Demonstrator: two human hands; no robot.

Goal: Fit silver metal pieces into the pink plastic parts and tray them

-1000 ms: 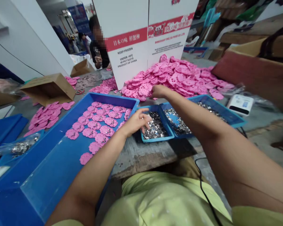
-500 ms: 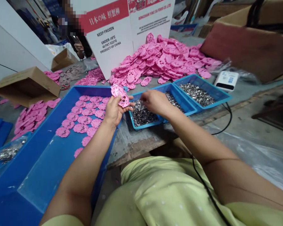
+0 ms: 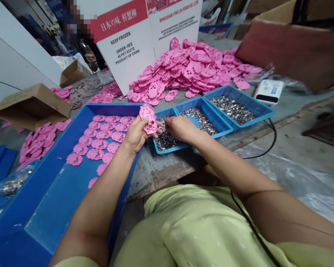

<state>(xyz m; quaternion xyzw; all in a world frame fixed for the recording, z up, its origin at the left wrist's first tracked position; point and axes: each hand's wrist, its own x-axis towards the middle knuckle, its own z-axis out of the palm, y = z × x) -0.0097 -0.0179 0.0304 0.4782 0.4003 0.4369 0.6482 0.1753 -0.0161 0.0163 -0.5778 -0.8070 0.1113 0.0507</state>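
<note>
Between the thumb and fingers of my left hand [image 3: 137, 134] is a pink plastic plate [image 3: 148, 118] with a scalloped edge and small holes, held up over the corner of a large blue tray [image 3: 48, 207]. My right hand [image 3: 181, 128] is just above a small blue bin [image 3: 169, 149] of shiny metal pieces [image 3: 167, 141]. Its fingers are pinched together, and whatever lies between them is hidden. Rows of similar pink plates [image 3: 97, 144] lie in the large tray, with small metal bits on them.
Two more bins of metal pieces [image 3: 233, 109] stand to the right. Behind them rises a heap of pink plates [image 3: 189, 68] against a white carton [image 3: 128, 48]. A white device [image 3: 268, 92], a cardboard box [image 3: 35, 105] and a large reddish box [image 3: 275, 52] flank the work. Another person's hand [image 3: 91, 58] shows at back left.
My left hand has shifted slightly right, and the pink plate stands more upright. My right hand has lowered a little toward the metal pieces. The view has tilted slightly.
</note>
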